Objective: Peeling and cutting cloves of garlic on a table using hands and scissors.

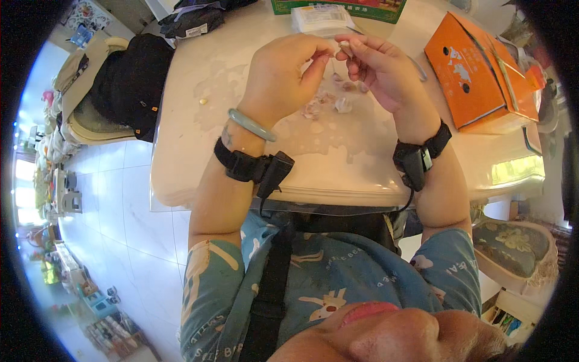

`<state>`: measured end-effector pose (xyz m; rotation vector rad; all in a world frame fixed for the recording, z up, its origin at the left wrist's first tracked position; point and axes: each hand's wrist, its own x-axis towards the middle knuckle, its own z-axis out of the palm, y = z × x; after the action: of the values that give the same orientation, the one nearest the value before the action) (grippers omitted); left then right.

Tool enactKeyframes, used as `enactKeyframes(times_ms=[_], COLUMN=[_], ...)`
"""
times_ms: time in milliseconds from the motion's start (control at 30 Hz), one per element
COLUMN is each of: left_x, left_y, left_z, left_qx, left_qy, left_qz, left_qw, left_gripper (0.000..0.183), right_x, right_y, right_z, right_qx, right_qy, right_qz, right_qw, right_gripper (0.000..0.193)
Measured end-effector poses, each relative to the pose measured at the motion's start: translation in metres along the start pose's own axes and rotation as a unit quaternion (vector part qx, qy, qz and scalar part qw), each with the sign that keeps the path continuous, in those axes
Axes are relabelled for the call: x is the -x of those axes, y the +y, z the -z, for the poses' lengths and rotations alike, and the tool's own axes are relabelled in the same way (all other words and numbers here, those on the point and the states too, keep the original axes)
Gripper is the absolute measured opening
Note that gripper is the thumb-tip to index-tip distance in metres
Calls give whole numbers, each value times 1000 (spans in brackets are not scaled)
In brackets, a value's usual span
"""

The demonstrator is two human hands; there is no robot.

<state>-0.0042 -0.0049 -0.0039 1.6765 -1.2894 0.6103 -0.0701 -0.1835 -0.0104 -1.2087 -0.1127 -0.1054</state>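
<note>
Over the far part of the table, my right hand [380, 69] pinches a pale garlic clove [345, 47] between thumb and fingers. My left hand [286, 75] is close beside it, thumb and forefinger pressed together near the clove; whatever they grip, if anything, is too small to make out. Below the hands lies a loose scatter of pinkish garlic skins [325, 98] with a whitish piece of garlic [343, 105] among them. Farther left, one small yellowish peeled clove [203, 101] rests alone on the table.
The cream table [199, 163] has wet-looking patches. An orange box [476, 75] stands at the right, a white packet [322, 19] and a green box [374, 9] at the far edge. A chair draped with a black garment [129, 87] is to the left, another chair [512, 247] lower right.
</note>
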Motion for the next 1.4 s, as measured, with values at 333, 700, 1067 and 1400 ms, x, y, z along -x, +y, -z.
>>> enactKeyframes(times_ms=[333,700,1067,1400], left_x=[-1,-1,2,2], left_y=[0,8,11,4], left_z=[2,3,1,-1], left_qx=[-25,-101,-100,-44], left_qy=[44,25,34,-90], left_qz=[-22,-26,-57,48], left_qw=[998,994,993,994], left_gripper=[11,7,7,6], right_x=[2,6,2,-1], right_y=[5,2,10,9], right_z=[-9,-19,-21,-22], right_qx=[34,16,-5,29], right_qy=[-15,0,11,23], right_qz=[-10,-3,-12,-13], right_qw=[999,1000,1000,999], right_gripper=[21,21,19,13])
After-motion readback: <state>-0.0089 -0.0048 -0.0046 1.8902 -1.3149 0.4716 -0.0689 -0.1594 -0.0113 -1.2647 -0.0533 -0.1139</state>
